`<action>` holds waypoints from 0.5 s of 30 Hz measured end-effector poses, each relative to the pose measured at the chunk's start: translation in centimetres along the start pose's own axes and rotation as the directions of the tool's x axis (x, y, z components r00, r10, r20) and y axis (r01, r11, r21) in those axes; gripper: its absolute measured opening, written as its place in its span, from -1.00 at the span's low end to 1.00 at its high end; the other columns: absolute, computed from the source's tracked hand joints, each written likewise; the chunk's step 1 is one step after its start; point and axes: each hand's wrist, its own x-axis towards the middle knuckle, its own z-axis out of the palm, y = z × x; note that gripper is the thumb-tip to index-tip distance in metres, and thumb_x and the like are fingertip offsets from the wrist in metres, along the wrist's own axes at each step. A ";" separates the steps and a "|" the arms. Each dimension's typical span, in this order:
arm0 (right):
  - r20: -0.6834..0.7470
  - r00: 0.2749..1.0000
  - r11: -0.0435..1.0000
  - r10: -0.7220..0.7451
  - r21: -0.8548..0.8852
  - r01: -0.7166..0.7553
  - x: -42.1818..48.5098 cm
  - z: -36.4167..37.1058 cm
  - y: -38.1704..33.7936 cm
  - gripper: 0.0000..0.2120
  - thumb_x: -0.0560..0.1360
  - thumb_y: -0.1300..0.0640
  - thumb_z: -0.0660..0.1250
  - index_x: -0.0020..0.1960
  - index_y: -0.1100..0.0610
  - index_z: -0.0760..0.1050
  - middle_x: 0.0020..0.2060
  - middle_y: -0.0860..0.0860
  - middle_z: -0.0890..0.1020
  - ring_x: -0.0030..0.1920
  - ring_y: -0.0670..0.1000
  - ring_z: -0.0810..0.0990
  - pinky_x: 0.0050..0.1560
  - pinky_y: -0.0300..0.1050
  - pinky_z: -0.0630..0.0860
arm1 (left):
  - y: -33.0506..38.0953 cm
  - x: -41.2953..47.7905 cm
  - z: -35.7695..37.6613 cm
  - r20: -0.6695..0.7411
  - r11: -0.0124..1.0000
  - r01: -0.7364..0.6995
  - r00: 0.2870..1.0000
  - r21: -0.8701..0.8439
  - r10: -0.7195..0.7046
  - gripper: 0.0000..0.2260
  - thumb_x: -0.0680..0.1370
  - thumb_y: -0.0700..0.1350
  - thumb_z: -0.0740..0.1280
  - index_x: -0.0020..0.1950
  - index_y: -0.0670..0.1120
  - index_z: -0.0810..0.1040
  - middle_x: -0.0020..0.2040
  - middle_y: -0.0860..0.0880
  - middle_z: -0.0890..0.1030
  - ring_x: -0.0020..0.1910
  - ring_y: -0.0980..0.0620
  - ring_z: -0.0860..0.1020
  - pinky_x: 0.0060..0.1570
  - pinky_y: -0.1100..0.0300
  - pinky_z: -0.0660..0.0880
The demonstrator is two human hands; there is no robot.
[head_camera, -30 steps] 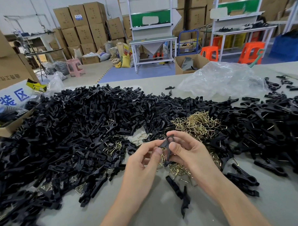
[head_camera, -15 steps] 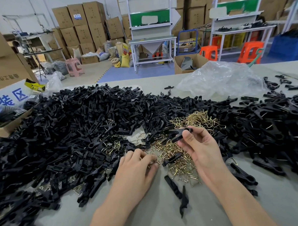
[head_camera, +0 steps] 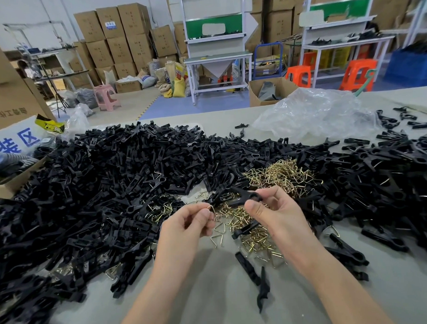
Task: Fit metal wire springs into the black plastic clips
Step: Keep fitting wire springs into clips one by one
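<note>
A crumpled clear bag (head_camera: 312, 117) lies on the table (head_camera: 212, 295) (orange stools (head_camera: 358, 74), stacked cartons (head_camera: 116, 39) behind).

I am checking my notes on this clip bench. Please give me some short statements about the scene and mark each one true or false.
1. The right hand holds a black clip. True.
2. The left hand lies flat on the table. False: it is off the table and pinches a spring.
3. A clear bag lies behind the clip heap. True.
4. The stool on the floor at the left is orange. False: it is pink.
</note>
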 end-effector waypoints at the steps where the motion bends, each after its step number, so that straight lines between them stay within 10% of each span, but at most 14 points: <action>1: 0.005 1.000 0.998 0.006 -0.065 -0.006 0.0 0.1 0.0 -0.70 0.22 -0.06 0.60 -0.10 -0.12 0.60 -0.11 -0.09 0.69 -0.03 -0.10 0.65 0.12 -0.14 0.53 | 0.2 0.0 0.1 0.004 0.994 0.040 0.999 -0.104 -0.040 -0.90 0.60 -0.24 0.35 0.04 -0.15 0.66 -0.17 -0.09 0.71 -0.21 0.03 0.65 -0.16 0.27 0.59; 15: 0.151 0.988 0.987 -0.031 -0.150 0.054 -0.5 1.0 -0.4 -0.75 0.43 0.24 0.54 0.00 0.17 0.50 0.02 -0.15 0.74 0.01 -0.20 0.69 -0.09 -0.46 0.51 | 0.8 -0.5 0.9 0.142 0.837 0.260 0.965 -0.482 -0.218 -0.94 0.46 -0.04 0.44 -0.19 0.00 0.66 -0.25 0.00 0.59 -0.30 0.13 0.54 -0.28 0.26 0.53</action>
